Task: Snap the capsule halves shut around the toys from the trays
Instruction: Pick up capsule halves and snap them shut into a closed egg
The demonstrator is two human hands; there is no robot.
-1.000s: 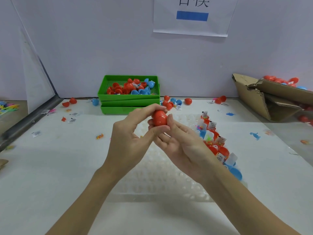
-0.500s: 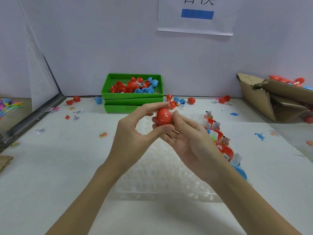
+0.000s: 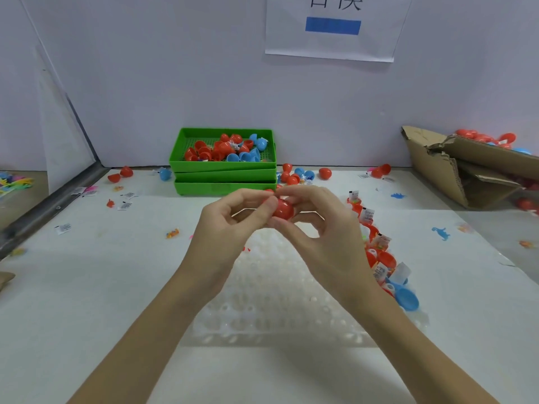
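A red capsule [image 3: 283, 209] is held in mid-air above the table, between both hands. My left hand [image 3: 227, 228] pinches it from the left with thumb and forefinger. My right hand [image 3: 326, 228] curls its fingers around it from the right and above. Whatever is inside the capsule is hidden. Below the hands lies a clear plastic dimpled tray [image 3: 271, 301]. Along its right edge sits a row of red capsule halves with tagged toys [image 3: 376, 249] and a blue capsule half [image 3: 407, 298].
Stacked green trays [image 3: 224, 177] at the back hold several red and blue capsule halves. Loose capsules [image 3: 300, 173], paper tags and small toys lie scattered on the white table. A torn cardboard box [image 3: 455, 167] with capsules stands at the right. A metal rail [image 3: 43, 211] borders the left.
Both hands shifted slightly. The right hand's fingers came up over the capsule, and the left thumb and forefinger closed in on its left side.
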